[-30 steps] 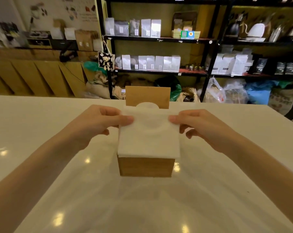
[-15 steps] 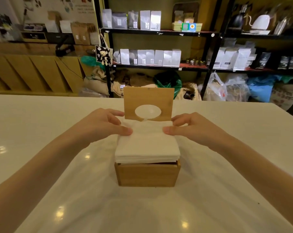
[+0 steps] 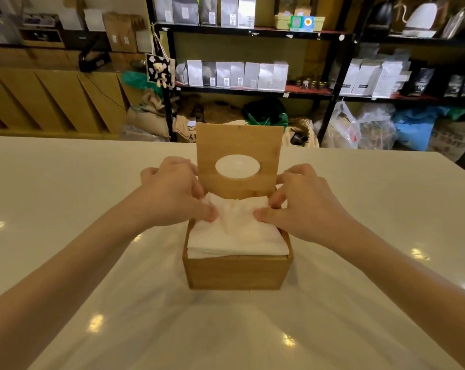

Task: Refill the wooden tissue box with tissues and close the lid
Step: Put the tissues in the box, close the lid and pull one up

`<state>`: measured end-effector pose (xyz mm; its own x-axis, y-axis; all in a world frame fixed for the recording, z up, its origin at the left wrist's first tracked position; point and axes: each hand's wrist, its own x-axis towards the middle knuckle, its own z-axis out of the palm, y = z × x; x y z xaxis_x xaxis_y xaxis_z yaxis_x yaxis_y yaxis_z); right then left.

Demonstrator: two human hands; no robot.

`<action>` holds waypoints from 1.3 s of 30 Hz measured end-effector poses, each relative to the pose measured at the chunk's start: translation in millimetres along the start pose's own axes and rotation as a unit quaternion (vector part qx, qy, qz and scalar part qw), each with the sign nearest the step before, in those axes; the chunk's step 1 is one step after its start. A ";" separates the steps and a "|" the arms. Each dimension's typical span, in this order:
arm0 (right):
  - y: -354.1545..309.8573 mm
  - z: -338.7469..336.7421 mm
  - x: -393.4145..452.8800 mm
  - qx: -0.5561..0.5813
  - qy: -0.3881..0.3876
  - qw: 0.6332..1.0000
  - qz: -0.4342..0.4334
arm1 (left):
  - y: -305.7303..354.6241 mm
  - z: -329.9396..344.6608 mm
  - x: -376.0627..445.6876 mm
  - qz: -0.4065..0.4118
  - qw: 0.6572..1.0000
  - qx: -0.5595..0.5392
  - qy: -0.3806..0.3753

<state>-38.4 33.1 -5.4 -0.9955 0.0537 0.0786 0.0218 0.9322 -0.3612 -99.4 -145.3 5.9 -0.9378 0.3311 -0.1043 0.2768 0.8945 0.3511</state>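
A wooden tissue box stands in the middle of the white table. Its hinged lid, with an oval hole, stands upright at the back. A stack of white tissues sits in the box and rises slightly above its front rim; the top sheet is bunched up in the middle. My left hand grips the tissues at the back left, thumb pressing on top. On the back right, my right hand pinches them the same way.
The white table spreads wide around the box on all sides. Beyond its far edge stand black shelves with bags and packets, sacks on the floor, and a wooden counter at the left.
The tissue stack has sunk from above the box down into it. Both hands moved down and back with it, and the top sheet is now crumpled between the thumbs.
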 end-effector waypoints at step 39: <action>-14.0 -22.1 -12.1 -0.149 -0.245 0.958 0.021 | 6.0 3.7 -34.4 0.000 0.970 0.241 -0.029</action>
<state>-24.6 27.3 19.2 -0.9155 -0.0136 -0.4021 0.0149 0.9976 -0.0676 -64.8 -150.3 8.1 -0.9279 0.3358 -0.1621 0.3566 0.9262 -0.1227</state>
